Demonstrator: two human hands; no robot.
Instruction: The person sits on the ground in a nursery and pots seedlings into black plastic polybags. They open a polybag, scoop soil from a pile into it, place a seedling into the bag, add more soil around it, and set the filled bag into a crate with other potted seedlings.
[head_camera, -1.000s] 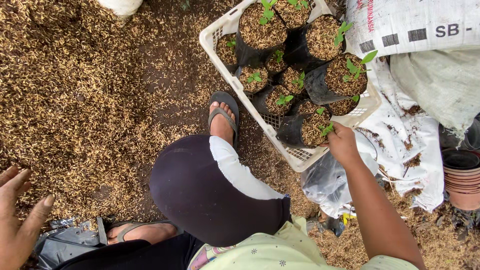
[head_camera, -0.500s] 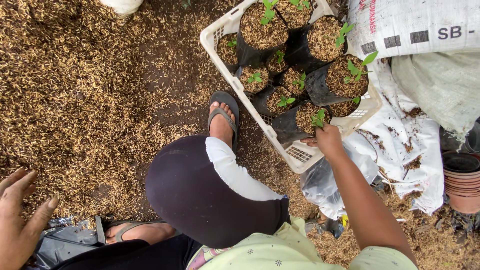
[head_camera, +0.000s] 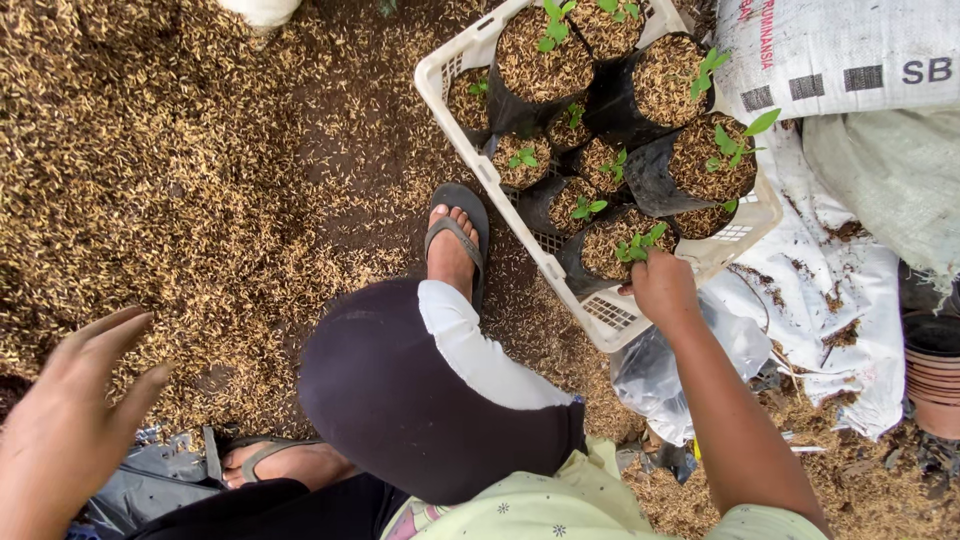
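Note:
My right hand (head_camera: 660, 290) reaches over the near corner of a white plastic crate (head_camera: 612, 318). Its fingers curl on the rim of a black seedling bag (head_camera: 575, 262), right beside that bag's small green seedling (head_camera: 638, 246). The fingertips are hidden. The crate holds several black bags of husk-topped soil, each with a green sprout. My left hand (head_camera: 70, 420) hovers at the lower left with fingers spread and nothing in it, above the husk-covered ground. I am squatting, with my knee (head_camera: 400, 400) between the two hands.
Rice husks cover the ground (head_camera: 180, 180). My sandalled foot (head_camera: 455, 245) rests against the crate's left side. White sacks (head_camera: 850, 60) and a soiled white sheet (head_camera: 830, 300) lie to the right. A stack of brown pots (head_camera: 935, 375) is at the right edge, and a clear plastic bag (head_camera: 660, 370) lies under my forearm.
My right hand has moved up and left from the crate's near corner onto the nearest seedling bag. My left hand has risen a little and spread its fingers.

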